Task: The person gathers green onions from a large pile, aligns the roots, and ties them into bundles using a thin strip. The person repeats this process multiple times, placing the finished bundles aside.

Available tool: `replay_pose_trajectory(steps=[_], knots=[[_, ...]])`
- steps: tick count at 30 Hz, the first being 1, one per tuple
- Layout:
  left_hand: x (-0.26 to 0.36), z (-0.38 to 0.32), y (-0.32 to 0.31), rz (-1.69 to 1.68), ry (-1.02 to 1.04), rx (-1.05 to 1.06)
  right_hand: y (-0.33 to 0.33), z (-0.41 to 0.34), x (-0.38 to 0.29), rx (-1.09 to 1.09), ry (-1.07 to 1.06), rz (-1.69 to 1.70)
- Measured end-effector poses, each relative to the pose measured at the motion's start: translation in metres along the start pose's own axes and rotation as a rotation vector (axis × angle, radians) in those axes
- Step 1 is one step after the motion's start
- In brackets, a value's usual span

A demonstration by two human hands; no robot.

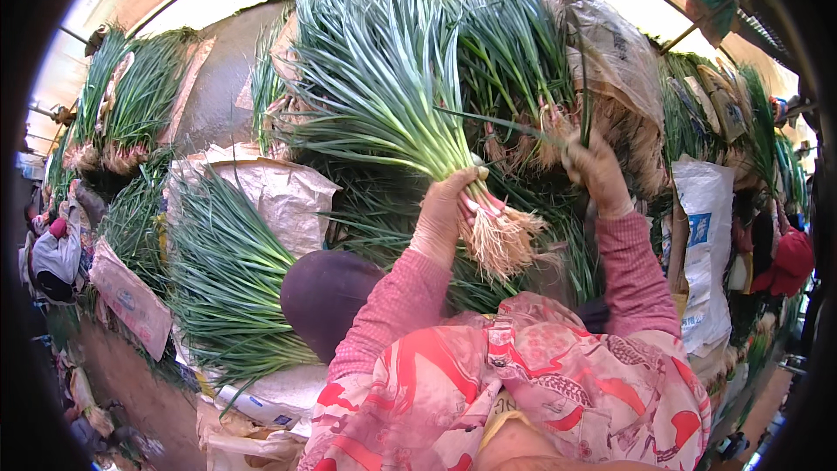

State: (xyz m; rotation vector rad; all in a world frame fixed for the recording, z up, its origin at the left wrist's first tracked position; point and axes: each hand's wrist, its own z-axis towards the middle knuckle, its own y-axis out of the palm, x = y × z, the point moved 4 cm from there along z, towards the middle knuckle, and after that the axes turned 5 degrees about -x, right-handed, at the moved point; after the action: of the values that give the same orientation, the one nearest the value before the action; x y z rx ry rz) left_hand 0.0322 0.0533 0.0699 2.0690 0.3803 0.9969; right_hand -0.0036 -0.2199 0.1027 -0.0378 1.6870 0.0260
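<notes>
My left hand is closed around the lower stems of a large bunch of scallions. The bunch leans away to the upper left, its green leaves fanned out. Below my thumb its pinkish-white bases end in pale stringy roots. To the right, apart from the bunch, my right hand is blurred and grips long loose scallion leaves. One of these leaves crosses toward the bunch; another rises upward. Loose leaves lie in a heap below both hands.
Behind the bunch stand stacked scallions, partly covered by a plastic sack. Another scallion pile lies on sacking beside my dark-clad knee. A white woven sack hangs at right. Other people sit at the far left and right.
</notes>
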Motion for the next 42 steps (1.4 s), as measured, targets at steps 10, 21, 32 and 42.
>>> replay_pose_trajectory(steps=[10, 21, 32, 42], knots=[[0.061, -0.110, 0.128, 0.119, 0.428, -0.394, 0.049, -0.068, -0.108, -0.117, -0.292, -0.208], [0.177, -0.185, 0.139, 0.546, 0.993, -0.043, 0.120, -0.106, -0.086, -0.287, -0.207, -0.251], [0.298, -0.405, -0.017, 0.983, 1.109, 0.474, 0.044, -0.123, 0.084, -0.486, -0.266, -1.209], [0.014, -0.360, -0.307, 0.023, 0.479, 0.973, 0.085, -0.093, 0.152, -0.617, 0.121, -1.256]])
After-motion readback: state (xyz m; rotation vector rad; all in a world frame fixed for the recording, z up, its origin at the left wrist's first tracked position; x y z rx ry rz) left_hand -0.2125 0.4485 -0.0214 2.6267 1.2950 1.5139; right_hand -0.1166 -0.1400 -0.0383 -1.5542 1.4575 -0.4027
